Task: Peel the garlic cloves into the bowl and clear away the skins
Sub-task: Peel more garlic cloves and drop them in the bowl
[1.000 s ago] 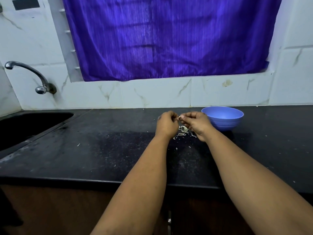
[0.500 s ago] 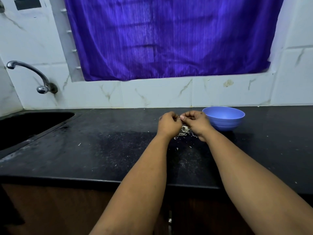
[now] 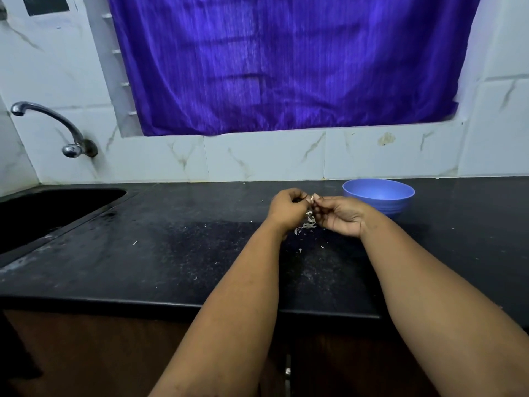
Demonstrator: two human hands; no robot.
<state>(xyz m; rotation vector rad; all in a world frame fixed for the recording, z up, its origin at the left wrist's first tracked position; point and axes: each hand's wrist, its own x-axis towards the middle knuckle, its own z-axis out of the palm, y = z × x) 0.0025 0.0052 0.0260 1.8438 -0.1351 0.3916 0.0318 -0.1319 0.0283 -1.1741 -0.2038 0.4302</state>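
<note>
Head view looks down over a black table (image 3: 177, 253) with a sink (image 3: 51, 207) set in at the left and a tap (image 3: 54, 124) on the tiled wall above it. Both hands are raised together just over the table, near its back edge. The left hand (image 3: 287, 209) has its fingers curled in, and the right hand (image 3: 339, 214) curls toward it; between their fingertips a small pale garlic clove (image 3: 311, 199) is pinched from both sides. Whether skin is coming away at this instant is too small to tell.

Directly below the hands lies a loose heap of papery skins (image 3: 307, 223), with a few stray flecks scattered over the dark surface nearer the front. The blue bowl (image 3: 379, 196) stands on the table just to the right of the right hand, close to the wall; its inside cannot be seen from this angle.

The step in hand looks like the peeling of a single clove, over the scrap heap so the skin falls there. Next, once bare, the clove needs only a short carry to the right and a release over the bowl's rim. The skins remain to be gathered, and the fine flecks will likely need sweeping rather than picking.
</note>
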